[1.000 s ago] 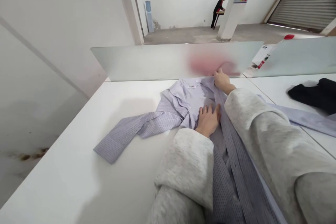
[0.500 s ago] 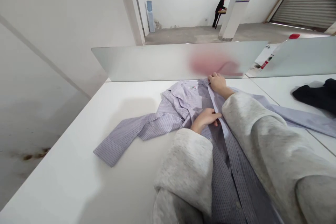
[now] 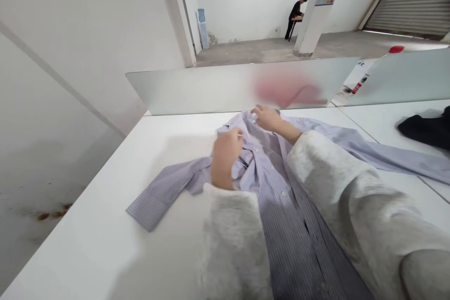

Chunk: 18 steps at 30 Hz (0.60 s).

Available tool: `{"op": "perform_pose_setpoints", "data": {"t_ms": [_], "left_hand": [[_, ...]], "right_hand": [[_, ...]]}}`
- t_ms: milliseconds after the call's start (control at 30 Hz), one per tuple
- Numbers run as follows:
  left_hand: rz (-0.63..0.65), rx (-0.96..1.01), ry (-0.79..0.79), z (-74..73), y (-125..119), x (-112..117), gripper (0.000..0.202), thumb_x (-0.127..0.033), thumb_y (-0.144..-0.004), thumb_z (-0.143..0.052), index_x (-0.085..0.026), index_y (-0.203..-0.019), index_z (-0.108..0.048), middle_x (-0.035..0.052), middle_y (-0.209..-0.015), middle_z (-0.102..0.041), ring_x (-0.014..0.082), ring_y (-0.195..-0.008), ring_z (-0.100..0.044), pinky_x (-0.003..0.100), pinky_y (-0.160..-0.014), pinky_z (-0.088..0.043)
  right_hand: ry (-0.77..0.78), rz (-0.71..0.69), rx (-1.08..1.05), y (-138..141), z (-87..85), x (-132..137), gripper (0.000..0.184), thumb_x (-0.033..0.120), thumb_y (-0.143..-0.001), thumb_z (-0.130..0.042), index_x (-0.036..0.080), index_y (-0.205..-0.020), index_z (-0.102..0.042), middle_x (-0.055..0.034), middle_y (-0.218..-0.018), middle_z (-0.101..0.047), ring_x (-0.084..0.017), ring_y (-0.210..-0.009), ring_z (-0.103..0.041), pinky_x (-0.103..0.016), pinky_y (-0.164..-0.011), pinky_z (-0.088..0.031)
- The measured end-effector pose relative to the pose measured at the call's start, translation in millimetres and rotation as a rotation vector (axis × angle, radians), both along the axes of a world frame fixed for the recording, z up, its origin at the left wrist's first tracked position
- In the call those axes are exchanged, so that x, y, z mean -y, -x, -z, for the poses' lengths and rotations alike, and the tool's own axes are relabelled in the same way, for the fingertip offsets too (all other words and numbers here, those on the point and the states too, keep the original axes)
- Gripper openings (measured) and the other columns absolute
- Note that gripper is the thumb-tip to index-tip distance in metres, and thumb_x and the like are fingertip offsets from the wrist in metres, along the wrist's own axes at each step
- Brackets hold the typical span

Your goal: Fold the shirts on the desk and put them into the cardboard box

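Grip, left hand (image 3: 226,155): blurry, can't tell; over shirt (image 3: 281,229)
Grip, right hand (image 3: 267,118): can't tell; at shirt's collar (image 3: 243,118)
Frosty glass (image 3: 197,90): behind shirt

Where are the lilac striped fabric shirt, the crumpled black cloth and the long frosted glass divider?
Lilac striped fabric shirt (image 3: 277,225): head view, on its front panel.
Crumpled black cloth (image 3: 428,131): head view, on its visible middle.
Long frosted glass divider (image 3: 225,89): head view, on its pale face.

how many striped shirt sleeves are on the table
2: one sleeve lies toward the picture's left on the white table; the other sleeve stretches right, its end outside the picture.
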<state>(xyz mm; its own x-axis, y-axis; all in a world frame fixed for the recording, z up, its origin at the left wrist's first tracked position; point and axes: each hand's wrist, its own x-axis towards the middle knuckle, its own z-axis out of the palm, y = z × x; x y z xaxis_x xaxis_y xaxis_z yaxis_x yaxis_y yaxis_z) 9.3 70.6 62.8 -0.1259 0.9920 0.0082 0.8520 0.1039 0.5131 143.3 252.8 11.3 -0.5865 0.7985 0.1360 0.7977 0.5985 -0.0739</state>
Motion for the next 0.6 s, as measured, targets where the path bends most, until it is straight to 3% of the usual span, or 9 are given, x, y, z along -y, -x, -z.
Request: {"op": "perform_pose_setpoints", "data": {"t_ms": [100,200,333,433,500,600], "left_hand": [[-0.093,-0.149,0.106,6.3,48,17,0.043,-0.009,-0.081,-0.046,-0.022,-0.121,-0.055,0.0049,-0.122,-0.063,0.0197,-0.109,-0.058,0.029,-0.092,-0.042],[-0.089,-0.185,0.336,21.9,75,24,0.054,-0.01,-0.072,-0.058,-0.022,-0.124,-0.054,0.0058,-0.129,-0.059,0.0217,-0.114,-0.056,0.028,-0.092,-0.043],[-0.062,-0.079,0.482,34.0,81,19,0.051,-0.015,-0.066,-0.063,-0.025,-0.115,-0.06,0.003,-0.125,-0.061,0.0188,-0.101,-0.063,0.022,-0.078,-0.048],[-0.099,-0.106,0.486,29.1,80,19,0.037,-0.013,-0.067,-0.058,-0.024,-0.101,-0.066,0.0027,-0.111,-0.068,0.0178,-0.091,-0.065,0.023,-0.075,-0.048],[-0.226,-0.16,0.371,18.8,83,28,0.03,-0.012,-0.07,-0.052,-0.023,-0.093,-0.068,0.0025,-0.103,-0.07,0.0181,-0.091,-0.064,0.024,-0.079,-0.047],[-0.683,-0.243,0.102,-1.1,94,54,0.032,-0.012,-0.072,-0.044,-0.024,-0.088,-0.068,0.0013,-0.094,-0.07,0.0206,-0.089,-0.064,0.028,-0.076,-0.048]], "right_hand": [[0.089,-0.168,-0.089,32,5.1,28,0.047,0.036,-0.09,-0.048,0.013,-0.131,-0.046,-0.0176,-0.122,-0.055,-0.028,-0.108,-0.055,-0.036,-0.091,-0.041],[0.131,-0.171,-0.186,45,26.1,42,0.055,0.036,-0.082,-0.061,0.014,-0.13,-0.048,-0.0175,-0.118,-0.058,-0.028,-0.105,-0.057,-0.035,-0.088,-0.043],[0.147,-0.096,-0.334,36,46.8,30,0.032,0.022,-0.089,-0.045,0.016,-0.117,-0.058,-0.0117,-0.112,-0.064,-0.021,-0.101,-0.06,-0.029,-0.087,-0.042],[0.15,0.022,-0.427,22,49.5,14,0.032,0.017,-0.091,-0.034,0.014,-0.108,-0.061,-0.0105,-0.105,-0.067,-0.02,-0.094,-0.062,-0.029,-0.083,-0.043],[0.141,0.101,-0.474,12,48.4,5,0.035,0.017,-0.09,-0.03,0.012,-0.109,-0.059,-0.0119,-0.102,-0.068,-0.021,-0.091,-0.062,-0.029,-0.08,-0.043],[0.118,0.221,-0.531,-3,47.8,-5,0.035,0.019,-0.089,-0.029,0.013,-0.109,-0.056,-0.0121,-0.097,-0.068,-0.021,-0.086,-0.062,-0.03,-0.075,-0.044]]}}
